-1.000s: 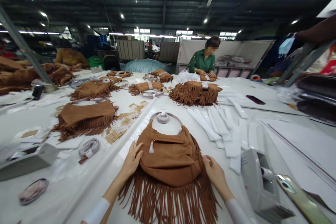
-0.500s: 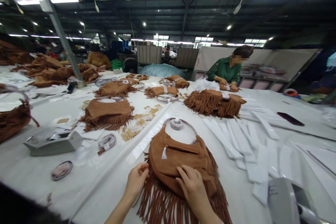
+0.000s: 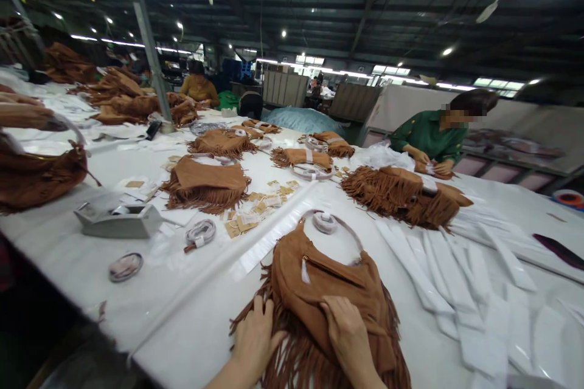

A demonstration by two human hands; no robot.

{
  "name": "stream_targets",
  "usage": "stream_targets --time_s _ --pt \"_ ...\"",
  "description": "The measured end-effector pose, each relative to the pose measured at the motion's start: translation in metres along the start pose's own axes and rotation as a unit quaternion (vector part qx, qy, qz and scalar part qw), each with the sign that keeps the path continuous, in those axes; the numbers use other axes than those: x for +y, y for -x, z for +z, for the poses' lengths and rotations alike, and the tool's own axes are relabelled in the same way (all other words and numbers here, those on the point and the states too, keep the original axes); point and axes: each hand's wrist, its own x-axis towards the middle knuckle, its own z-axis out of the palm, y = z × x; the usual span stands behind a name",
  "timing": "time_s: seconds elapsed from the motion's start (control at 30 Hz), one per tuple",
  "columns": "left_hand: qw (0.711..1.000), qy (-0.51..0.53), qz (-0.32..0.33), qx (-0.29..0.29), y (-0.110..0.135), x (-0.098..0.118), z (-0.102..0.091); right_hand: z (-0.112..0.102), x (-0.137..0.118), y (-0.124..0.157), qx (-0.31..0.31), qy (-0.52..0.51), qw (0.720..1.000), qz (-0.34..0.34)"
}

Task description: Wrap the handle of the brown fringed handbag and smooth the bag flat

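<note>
A brown suede handbag [image 3: 322, 279] lies on the white table, front side up, with a zip pocket, a small wrapped zip pull and long fringe along its lower edge. Its strap loops away from me, and a wrapped coil [image 3: 325, 223] sits within the loop. My left hand [image 3: 255, 337] is at the bag's left side, its fingers on the fringe and its thumb held apart. Across the lower front of the bag rests my right hand [image 3: 347, 331], fingers slightly bent against the suede; its thumb is hidden.
White strips [image 3: 456, 279] lie to the right. Left are a grey tape dispenser [image 3: 121, 220], coiled straps [image 3: 199, 234] and paper tags [image 3: 241, 223]. More fringed bags [image 3: 207, 182] are spread behind. A person in green [image 3: 433, 134] handles a brown item across the table. Another person's hand [image 3: 25, 114] touches a bag.
My left hand has moved from beside the bag's edge onto the fringe, its thumb now spread. My right hand stays on the bag's front. The view has turned left.
</note>
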Motion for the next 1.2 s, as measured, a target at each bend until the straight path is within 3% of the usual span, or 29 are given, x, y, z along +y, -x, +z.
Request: stream_targets --time_s 0.1,0.2,0.37,0.53,0.7,0.8,0.9,0.97,1.1,1.2 --pt "0.998 -0.024 0.035 -0.052 -0.009 -0.005 -0.006 0.001 0.005 -0.003 -0.003 0.007 1.0 0.011" --pt "0.993 -0.04 0.063 -0.092 -0.007 -0.029 -0.012 0.006 0.006 -0.001 -0.018 0.01 1.0 0.013" --pt "0.989 -0.033 0.053 -0.132 0.012 -0.068 -0.023 0.014 -0.002 0.001 -0.032 0.002 0.999 0.02" --pt "0.988 -0.04 0.045 -0.144 0.021 -0.071 -0.034 0.011 -0.008 -0.002 -0.04 -0.021 0.998 0.034" --pt "0.994 -0.023 0.034 -0.101 0.031 -0.078 -0.033 0.011 -0.014 -0.002 -0.069 -0.027 0.995 0.066" --pt "0.999 0.007 0.051 0.016 0.036 -0.083 -0.031 0.013 -0.02 -0.003 -0.083 -0.022 0.993 0.084" --pt "0.978 0.033 0.121 0.165 0.034 -0.071 -0.035 0.011 -0.024 -0.005 -0.086 -0.021 0.992 0.093" --pt "0.96 0.029 0.189 0.205 0.028 -0.05 -0.041 0.008 -0.026 -0.007 -0.084 -0.021 0.992 0.094" --pt "0.941 -0.031 0.275 0.195 0.004 -0.001 -0.051 0.0 -0.027 -0.011 -0.079 -0.018 0.992 0.095" --pt "0.944 -0.059 0.294 0.138 -0.017 0.02 -0.055 -0.002 -0.025 -0.012 -0.082 0.002 0.992 0.096"
